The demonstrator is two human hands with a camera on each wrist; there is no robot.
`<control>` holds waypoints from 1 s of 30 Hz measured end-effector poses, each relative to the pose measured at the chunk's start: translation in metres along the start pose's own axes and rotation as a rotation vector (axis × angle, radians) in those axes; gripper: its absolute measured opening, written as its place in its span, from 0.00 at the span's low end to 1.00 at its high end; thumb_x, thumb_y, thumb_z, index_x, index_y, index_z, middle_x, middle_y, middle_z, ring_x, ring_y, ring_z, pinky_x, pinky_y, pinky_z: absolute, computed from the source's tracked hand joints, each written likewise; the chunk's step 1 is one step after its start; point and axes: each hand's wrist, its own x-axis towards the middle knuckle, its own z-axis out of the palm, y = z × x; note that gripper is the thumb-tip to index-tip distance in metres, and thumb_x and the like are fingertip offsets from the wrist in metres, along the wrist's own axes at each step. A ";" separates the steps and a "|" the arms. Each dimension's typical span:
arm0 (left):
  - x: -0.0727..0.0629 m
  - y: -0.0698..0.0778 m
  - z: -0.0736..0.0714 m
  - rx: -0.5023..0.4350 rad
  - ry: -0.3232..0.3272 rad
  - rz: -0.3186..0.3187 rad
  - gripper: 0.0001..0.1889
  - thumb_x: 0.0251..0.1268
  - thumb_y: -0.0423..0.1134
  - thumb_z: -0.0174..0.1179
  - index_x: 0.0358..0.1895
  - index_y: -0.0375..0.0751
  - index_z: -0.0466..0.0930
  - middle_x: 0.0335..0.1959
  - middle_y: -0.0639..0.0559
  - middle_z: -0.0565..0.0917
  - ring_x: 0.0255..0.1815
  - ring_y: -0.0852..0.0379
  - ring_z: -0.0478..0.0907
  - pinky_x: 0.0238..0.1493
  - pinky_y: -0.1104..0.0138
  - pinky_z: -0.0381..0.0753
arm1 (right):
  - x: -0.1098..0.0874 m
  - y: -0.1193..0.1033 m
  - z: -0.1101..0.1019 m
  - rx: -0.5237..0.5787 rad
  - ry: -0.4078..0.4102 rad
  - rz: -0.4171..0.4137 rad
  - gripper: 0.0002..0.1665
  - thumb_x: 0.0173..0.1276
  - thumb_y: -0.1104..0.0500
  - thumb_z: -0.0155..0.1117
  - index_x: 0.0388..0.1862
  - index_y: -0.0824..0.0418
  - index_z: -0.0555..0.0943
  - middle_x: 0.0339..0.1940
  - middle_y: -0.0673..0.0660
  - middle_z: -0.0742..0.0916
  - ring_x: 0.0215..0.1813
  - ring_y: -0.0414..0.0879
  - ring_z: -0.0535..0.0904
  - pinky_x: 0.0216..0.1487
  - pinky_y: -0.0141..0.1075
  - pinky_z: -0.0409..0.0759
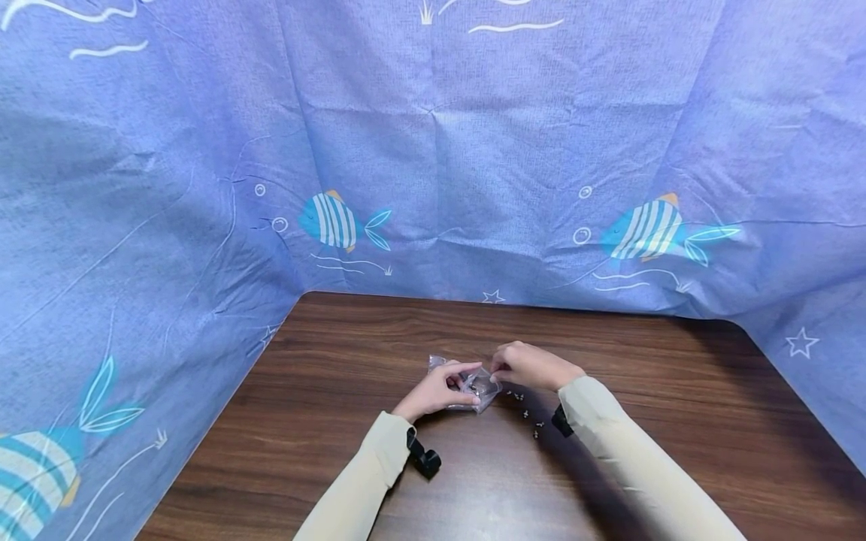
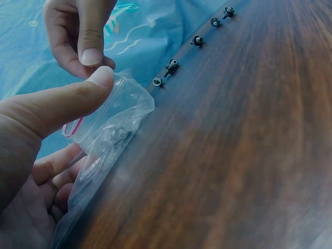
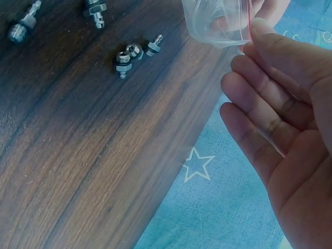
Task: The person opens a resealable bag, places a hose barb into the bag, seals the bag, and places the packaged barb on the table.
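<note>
A clear zip bag (image 2: 116,122) with a red seal line lies between the hands, small metal pieces showing through its plastic in the head view. My left hand (image 1: 436,392) holds it near the mouth, thumb along the rim and fingers behind the plastic. From the other side, my right hand (image 1: 529,366) pinches the bag's edge between thumb and index finger, the other fingers loosely bent. Beside the bag, several small metal barbed fittings (image 3: 123,66) with hex collars lie scattered on the table, nearer the right hand.
The brown wood-grain table (image 1: 325,361) reaches back to a blue fish-print cloth (image 1: 433,180) hanging behind and at the sides. A black wrist strap (image 1: 425,458) sits on the left wrist, and another dark strap (image 1: 561,421) on the right.
</note>
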 end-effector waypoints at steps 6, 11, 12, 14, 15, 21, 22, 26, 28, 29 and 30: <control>0.000 0.001 0.001 -0.022 0.000 -0.006 0.34 0.52 0.38 0.72 0.65 0.41 0.73 0.39 0.43 0.80 0.37 0.53 0.76 0.39 0.71 0.72 | -0.005 0.004 0.002 0.017 -0.008 0.015 0.04 0.63 0.60 0.67 0.32 0.59 0.85 0.30 0.47 0.85 0.30 0.33 0.78 0.35 0.27 0.78; -0.005 0.022 -0.005 -0.033 -0.028 -0.003 0.33 0.55 0.34 0.70 0.66 0.32 0.70 0.41 0.32 0.79 0.40 0.40 0.76 0.40 0.69 0.72 | -0.011 0.011 0.005 0.022 -0.013 0.029 0.03 0.62 0.60 0.68 0.32 0.59 0.85 0.30 0.47 0.85 0.30 0.33 0.78 0.35 0.27 0.78; -0.006 0.028 -0.007 -0.035 -0.034 -0.006 0.33 0.55 0.34 0.69 0.66 0.31 0.69 0.41 0.31 0.78 0.40 0.39 0.75 0.40 0.69 0.72 | -0.013 0.012 0.005 0.024 -0.016 0.032 0.02 0.61 0.61 0.68 0.32 0.59 0.85 0.30 0.47 0.85 0.30 0.33 0.78 0.35 0.27 0.78; -0.009 0.040 -0.010 -0.039 -0.042 -0.006 0.33 0.56 0.33 0.69 0.65 0.29 0.69 0.41 0.29 0.78 0.40 0.38 0.75 0.40 0.69 0.72 | -0.016 0.014 0.006 0.025 -0.020 0.033 0.03 0.60 0.61 0.69 0.32 0.59 0.85 0.29 0.48 0.85 0.30 0.33 0.78 0.34 0.27 0.78; -0.011 0.042 -0.011 -0.042 -0.043 -0.005 0.33 0.56 0.33 0.69 0.65 0.30 0.69 0.41 0.30 0.78 0.40 0.38 0.75 0.40 0.69 0.72 | -0.017 0.015 0.007 0.024 -0.021 0.033 0.03 0.59 0.61 0.70 0.32 0.60 0.85 0.29 0.49 0.85 0.30 0.34 0.78 0.34 0.27 0.78; -0.011 0.042 -0.012 -0.041 -0.041 -0.008 0.32 0.56 0.33 0.69 0.65 0.30 0.69 0.42 0.30 0.78 0.41 0.37 0.75 0.40 0.69 0.72 | -0.024 0.021 0.010 0.038 -0.035 0.057 0.05 0.56 0.63 0.72 0.32 0.62 0.85 0.30 0.51 0.86 0.31 0.36 0.79 0.36 0.29 0.79; -0.011 0.042 -0.012 -0.039 -0.040 -0.006 0.32 0.56 0.33 0.69 0.65 0.30 0.69 0.42 0.30 0.78 0.41 0.37 0.75 0.40 0.69 0.72 | -0.025 0.022 0.010 0.047 -0.042 0.068 0.05 0.56 0.63 0.72 0.32 0.62 0.85 0.30 0.51 0.86 0.31 0.36 0.79 0.36 0.29 0.79; -0.011 0.043 -0.012 -0.029 -0.038 -0.004 0.32 0.56 0.33 0.69 0.65 0.30 0.70 0.42 0.30 0.78 0.41 0.38 0.75 0.41 0.69 0.72 | -0.028 0.023 0.009 0.078 -0.065 0.087 0.07 0.55 0.63 0.72 0.33 0.63 0.84 0.29 0.52 0.86 0.31 0.36 0.79 0.35 0.29 0.79; -0.011 0.041 -0.011 -0.027 -0.039 -0.006 0.32 0.56 0.33 0.69 0.65 0.30 0.70 0.42 0.31 0.78 0.41 0.38 0.76 0.41 0.69 0.72 | -0.030 0.023 0.010 0.090 -0.079 0.096 0.07 0.55 0.64 0.73 0.33 0.64 0.85 0.30 0.52 0.86 0.31 0.36 0.79 0.35 0.29 0.79; -0.010 0.040 -0.011 -0.028 -0.039 -0.006 0.32 0.56 0.34 0.69 0.65 0.30 0.70 0.42 0.31 0.78 0.41 0.38 0.76 0.41 0.69 0.72 | -0.030 0.023 0.010 0.093 -0.085 0.097 0.07 0.54 0.64 0.73 0.33 0.64 0.85 0.30 0.53 0.86 0.31 0.36 0.79 0.35 0.29 0.79; -0.009 0.038 -0.011 -0.029 -0.038 -0.005 0.32 0.56 0.33 0.69 0.65 0.30 0.70 0.42 0.31 0.78 0.41 0.38 0.76 0.41 0.69 0.72 | -0.031 0.024 0.011 0.097 -0.092 0.106 0.07 0.54 0.64 0.73 0.33 0.63 0.85 0.30 0.52 0.86 0.31 0.36 0.79 0.36 0.28 0.79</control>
